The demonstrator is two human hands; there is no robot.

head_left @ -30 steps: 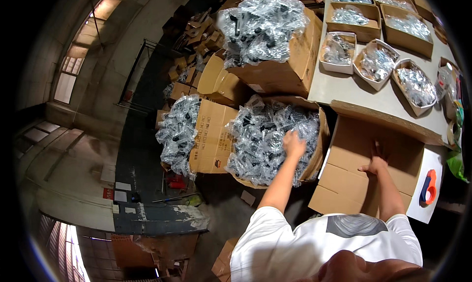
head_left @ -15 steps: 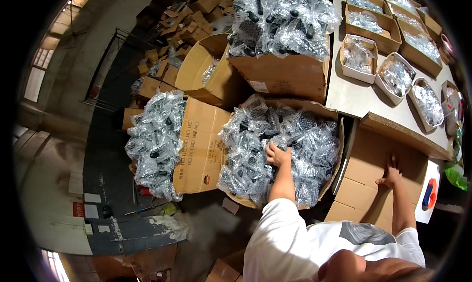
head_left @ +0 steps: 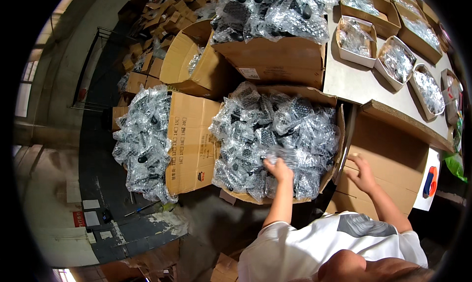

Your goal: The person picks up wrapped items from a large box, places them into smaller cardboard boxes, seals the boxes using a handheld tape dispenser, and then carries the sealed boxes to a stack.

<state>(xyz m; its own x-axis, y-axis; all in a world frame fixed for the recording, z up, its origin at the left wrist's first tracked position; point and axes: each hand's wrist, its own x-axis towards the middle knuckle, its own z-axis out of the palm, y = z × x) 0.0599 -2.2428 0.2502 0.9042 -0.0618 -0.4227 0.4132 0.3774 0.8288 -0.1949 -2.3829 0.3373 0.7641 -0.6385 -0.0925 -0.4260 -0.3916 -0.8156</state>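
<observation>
My left hand (head_left: 280, 170) is closed on a clear plastic-wrapped packet (head_left: 286, 156), which is smeared by motion, so its contents cannot be made out. It is over a large cardboard box (head_left: 341, 149) heaped with bubble-wrapped packets (head_left: 300, 116) holding dark parts. To the right, my right hand (head_left: 363, 175) hovers with its fingers apart and nothing in them. Beneath and beyond it is an open cardboard carton (head_left: 388, 147) with bare brown inner panels.
More bubble-wrapped parts fill a box (head_left: 194, 139) on the left and a taller box (head_left: 275, 60) behind. A white table (head_left: 339, 83) at the right carries several small boxes of bagged parts. An orange-and-blue tape roll (head_left: 430, 181) lies beside the carton.
My left hand has drawn back slightly towards me, with a packet now in its grasp. My right hand has lifted off the carton's panel and moved left, towards the heaped box.
</observation>
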